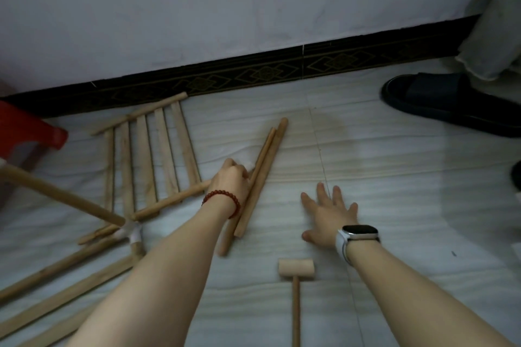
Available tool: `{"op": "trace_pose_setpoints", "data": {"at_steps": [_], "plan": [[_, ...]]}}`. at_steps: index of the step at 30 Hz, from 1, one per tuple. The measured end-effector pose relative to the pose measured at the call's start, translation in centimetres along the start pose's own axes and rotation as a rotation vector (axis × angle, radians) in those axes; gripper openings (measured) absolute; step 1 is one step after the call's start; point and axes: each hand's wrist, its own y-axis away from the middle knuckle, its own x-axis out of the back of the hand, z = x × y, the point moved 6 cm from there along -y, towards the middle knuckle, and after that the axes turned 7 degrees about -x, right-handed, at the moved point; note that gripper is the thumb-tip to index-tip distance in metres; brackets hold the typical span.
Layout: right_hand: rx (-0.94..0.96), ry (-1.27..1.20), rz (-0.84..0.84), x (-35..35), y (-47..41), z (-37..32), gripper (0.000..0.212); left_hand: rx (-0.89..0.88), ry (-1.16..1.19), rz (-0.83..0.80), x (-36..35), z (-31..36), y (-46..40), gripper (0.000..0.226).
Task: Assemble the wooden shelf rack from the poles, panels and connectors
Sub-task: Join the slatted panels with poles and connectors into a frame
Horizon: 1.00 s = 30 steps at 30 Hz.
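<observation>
Curled fingers of the left hand (232,176) are closed beside the two loose poles (258,175), touching the nearer one; whether that pole is truly pinched or only something small is being gathered next to it cannot be told, since the fingertips are hidden behind the knuckles.

At the far left a red stool (31,129) is seen, and in front of it a long pole (62,198) is joined at a white connector (131,231), from which further poles (60,284) are spread across the floor (394,205). Next to these a slatted panel (149,155) is laid flat, five pale slats fixed between two round rails. The two loose poles are found just right of the panel, side by side and touching, angled away toward the wall; both are smooth, round and light brown.

For this pick-up to go well, one pole should be rolled clear of its neighbour before it is lifted, and it should be gripped nearer the middle so it does not tip.

Further right, the right hand (328,217) is spread flat with straight fingers just over or on the floor, nothing held. A wooden mallet (296,276) is lying near it, untouched. A dark slipper (439,101) is seen at the far right.
</observation>
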Motion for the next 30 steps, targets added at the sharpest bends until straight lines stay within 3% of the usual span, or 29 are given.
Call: {"op": "trace_pose_setpoints", "data": {"at_steps": [4,6,8,11,14,20,23,25,27,30], "plan": [[0.044,-0.006,-0.029,-0.7,2.0,-0.2,0.087,-0.032,-0.094,0.016,0.4,-0.8,2.2,0.034],[0.026,0.014,-0.028,-1.1,2.6,-0.7,0.093,-0.049,-0.144,-0.122,-0.7,-1.5,2.6,0.063],[0.005,0.021,-0.017,-1.3,2.7,-1.3,0.095,-0.037,-0.126,-0.237,-1.4,-2.1,2.3,0.075],[-0.030,0.069,0.015,-1.8,2.8,-1.7,0.097,0.019,-0.008,-0.187,-1.4,-2.2,0.8,0.061],[-0.039,0.073,0.004,-2.2,2.5,-1.8,0.097,0.055,-0.179,-0.173,-1.5,-2.3,0.3,0.045],[0.009,0.028,-0.055,-1.1,2.6,-1.0,0.086,0.054,-0.117,-0.120,-2.2,-2.0,2.3,0.026],[0.056,-0.016,-0.064,-0.8,3.2,-0.5,0.074,0.058,0.000,0.039,-1.1,-1.5,3.7,0.020],[0.083,-0.020,-0.060,-1.0,3.7,-0.4,0.068,-0.028,-0.038,0.151,-0.1,-0.5,4.2,0.013],[0.090,-0.017,-0.045,-1.1,3.8,-0.4,0.065,-0.136,-0.050,0.193,0.1,0.5,4.0,0.032],[0.071,-0.023,-0.042,-1.0,3.4,-0.6,0.062,-0.142,-0.021,-0.116,-1.9,0.9,2.7,0.070]]}}
